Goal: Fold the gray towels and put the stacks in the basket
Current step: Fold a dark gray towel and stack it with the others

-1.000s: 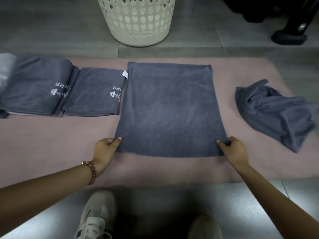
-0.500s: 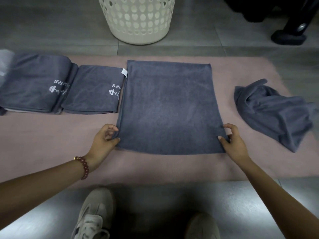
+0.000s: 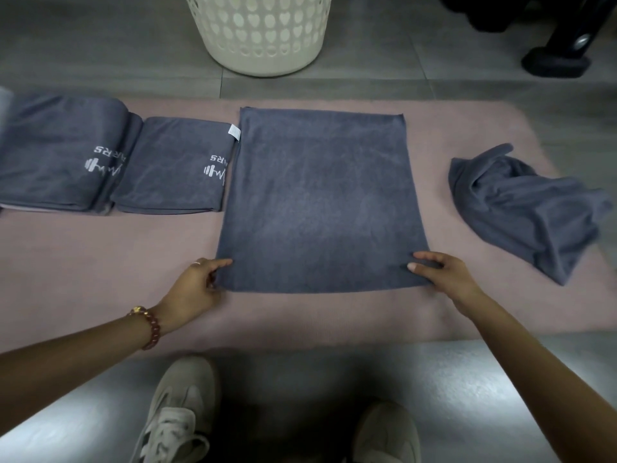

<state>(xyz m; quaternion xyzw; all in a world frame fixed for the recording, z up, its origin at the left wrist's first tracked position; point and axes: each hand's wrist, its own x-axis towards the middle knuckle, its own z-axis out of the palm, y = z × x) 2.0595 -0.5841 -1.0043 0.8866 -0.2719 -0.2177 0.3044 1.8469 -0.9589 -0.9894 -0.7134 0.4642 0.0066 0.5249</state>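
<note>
A gray towel [image 3: 320, 202] lies flat in the middle of the pink mat [image 3: 100, 262], folded to a rough square. My left hand [image 3: 197, 282] pinches its near left corner. My right hand [image 3: 440, 272] pinches its near right corner, thumb on top of the cloth. Left of it lie a small folded gray towel [image 3: 173, 168] with a white logo and a thicker stack of folded towels [image 3: 56, 152]. A crumpled gray towel [image 3: 524, 208] sits on the mat at the right. The white perforated basket [image 3: 263, 31] stands on the floor beyond the mat.
Gray tiled floor surrounds the mat. A black wheeled base [image 3: 554, 61] stands at the back right. My two light shoes [image 3: 177, 416] are at the mat's near edge.
Both hands shifted along the towel's near edge and now pinch its two near corners. The towel lies in the same place.
</note>
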